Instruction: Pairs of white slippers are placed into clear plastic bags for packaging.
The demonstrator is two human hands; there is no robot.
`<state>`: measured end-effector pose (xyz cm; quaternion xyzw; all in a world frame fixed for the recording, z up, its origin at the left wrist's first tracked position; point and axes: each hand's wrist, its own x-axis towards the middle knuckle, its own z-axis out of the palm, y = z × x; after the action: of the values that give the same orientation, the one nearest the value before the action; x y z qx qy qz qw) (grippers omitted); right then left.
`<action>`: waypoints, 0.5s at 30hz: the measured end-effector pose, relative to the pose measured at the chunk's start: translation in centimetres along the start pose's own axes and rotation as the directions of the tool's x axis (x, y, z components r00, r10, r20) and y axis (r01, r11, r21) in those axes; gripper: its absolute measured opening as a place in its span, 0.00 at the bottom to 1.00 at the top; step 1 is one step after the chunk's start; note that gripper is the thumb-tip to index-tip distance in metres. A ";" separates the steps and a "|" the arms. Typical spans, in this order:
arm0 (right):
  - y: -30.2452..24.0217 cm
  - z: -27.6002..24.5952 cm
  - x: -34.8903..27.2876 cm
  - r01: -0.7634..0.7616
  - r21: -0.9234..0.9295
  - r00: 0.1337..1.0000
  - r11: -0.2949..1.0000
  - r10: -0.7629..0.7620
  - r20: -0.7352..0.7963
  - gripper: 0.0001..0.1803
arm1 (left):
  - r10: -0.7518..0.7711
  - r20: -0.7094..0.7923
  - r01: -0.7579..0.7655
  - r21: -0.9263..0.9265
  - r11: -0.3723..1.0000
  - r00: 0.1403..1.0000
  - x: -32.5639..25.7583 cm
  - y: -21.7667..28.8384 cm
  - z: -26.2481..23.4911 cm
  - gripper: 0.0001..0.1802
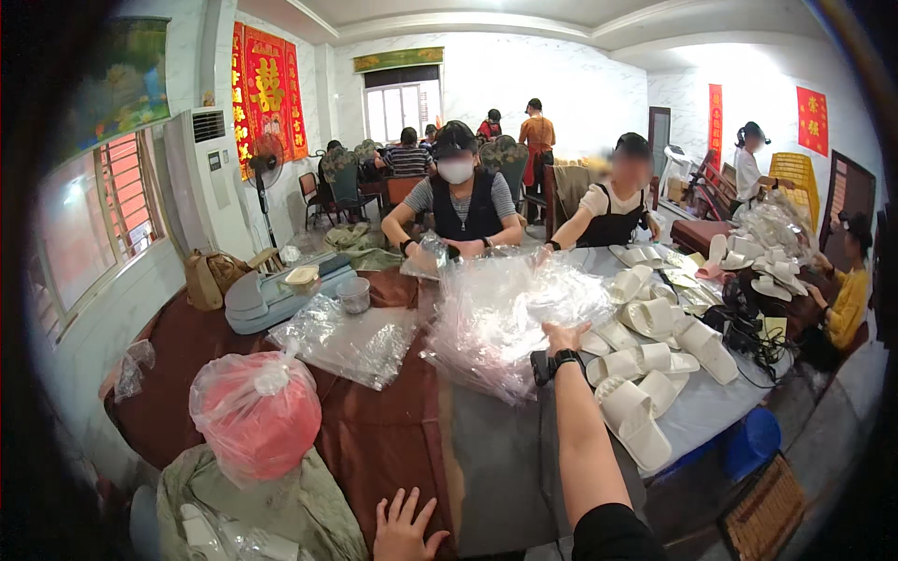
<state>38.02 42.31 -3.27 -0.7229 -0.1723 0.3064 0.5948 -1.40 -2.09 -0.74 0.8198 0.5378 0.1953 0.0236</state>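
My left hand [407,528] rests low in the picture with its fingers spread over the brown table cover [388,430], holding nothing. My right arm reaches forward across the table, and my right hand [566,338] stretches out at the right edge of a heap of clear plastic bags [510,313]. Its fingers look apart, with no object visible in them. Just right of this hand lie several cream slippers [636,421]. A flatter stack of clear bags [351,337] lies left of the heap.
Across the table, two people [458,201] [613,206] handle the bags. A pink-filled plastic bag [257,416] stands at left, above a green sack [309,510] with slippers. Behind it are a blue-grey case [257,304] and clear tub [354,295]. Black cables [748,327] lie at right.
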 end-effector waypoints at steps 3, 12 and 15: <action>1.8 -1.2 4.8 0.181 0.153 0.983 0.972 -0.175 -0.050 0.79 | 0.040 -0.023 -0.041 -0.025 0.999 0.999 0.7 0.0 0.2 0.34; 0.8 -0.9 -7.7 0.014 0.504 0.912 0.864 -0.217 0.347 0.59 | -0.101 -0.049 0.103 0.043 0.994 0.994 -2.8 -2.3 0.8 0.33; -1.0 -12.9 5.7 0.551 0.382 0.752 0.742 -0.640 0.158 0.36 | 0.079 -0.028 -0.080 -0.052 0.995 0.996 1.5 -0.9 2.9 0.34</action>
<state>50.74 36.33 -2.31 -0.4744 -0.4278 0.2199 0.7373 -0.67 0.13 -3.23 0.8370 0.4996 0.2211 0.0305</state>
